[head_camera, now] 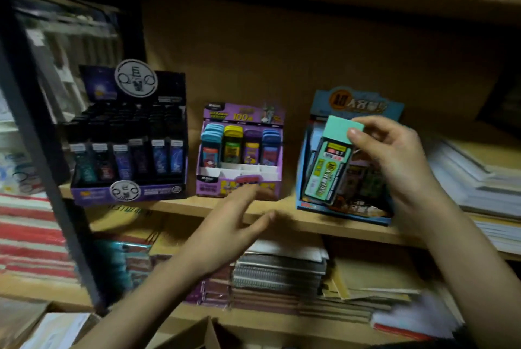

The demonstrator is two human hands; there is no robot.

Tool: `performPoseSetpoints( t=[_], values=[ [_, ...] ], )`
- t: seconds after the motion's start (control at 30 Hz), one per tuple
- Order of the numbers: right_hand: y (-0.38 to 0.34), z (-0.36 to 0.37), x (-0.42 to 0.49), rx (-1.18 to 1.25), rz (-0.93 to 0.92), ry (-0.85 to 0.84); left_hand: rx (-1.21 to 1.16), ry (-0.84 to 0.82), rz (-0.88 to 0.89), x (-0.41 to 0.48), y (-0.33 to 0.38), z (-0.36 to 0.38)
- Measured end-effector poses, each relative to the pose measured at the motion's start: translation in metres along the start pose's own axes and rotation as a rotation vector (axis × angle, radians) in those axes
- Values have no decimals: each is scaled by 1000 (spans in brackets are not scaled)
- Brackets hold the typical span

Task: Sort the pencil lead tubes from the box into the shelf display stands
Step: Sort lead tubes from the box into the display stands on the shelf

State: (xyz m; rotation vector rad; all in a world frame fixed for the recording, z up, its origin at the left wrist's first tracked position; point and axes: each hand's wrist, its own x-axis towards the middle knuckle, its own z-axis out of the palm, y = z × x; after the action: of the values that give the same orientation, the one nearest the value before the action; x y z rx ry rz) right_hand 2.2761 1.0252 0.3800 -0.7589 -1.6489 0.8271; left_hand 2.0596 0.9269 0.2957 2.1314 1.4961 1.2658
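head view: the right hand (394, 159) pinches a mint-capped lead tube (327, 168) by its cap. the tube is tilted, its lower end at the blue display stand (363, 106), at 3 o'clock of the purple stand (242, 114). gripped only at the cap, the tube could swing and miss its slot or catch the stand's wall. the left hand (228, 230) is released, fingers spread and blurred, in front of the purple stand; whether it touches is unclear. the blue stand's slots are hidden behind tube and hand. the box (208, 329) at 6 o'clock is cut off.
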Motion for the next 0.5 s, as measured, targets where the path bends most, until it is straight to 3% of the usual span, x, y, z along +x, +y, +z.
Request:
performPoseSetpoints(
  t=[0.17,0.33,0.5],
  values=[
    [25,-57,-6,-108,-61,130,140,-68,151,50,13,49],
    [48,-87,-12,-148,-132,175,503,-174,228,64,-7,78],
    [66,-93,-11,-159,-136,109,487,-177,200,54,-13,86]
  ],
)
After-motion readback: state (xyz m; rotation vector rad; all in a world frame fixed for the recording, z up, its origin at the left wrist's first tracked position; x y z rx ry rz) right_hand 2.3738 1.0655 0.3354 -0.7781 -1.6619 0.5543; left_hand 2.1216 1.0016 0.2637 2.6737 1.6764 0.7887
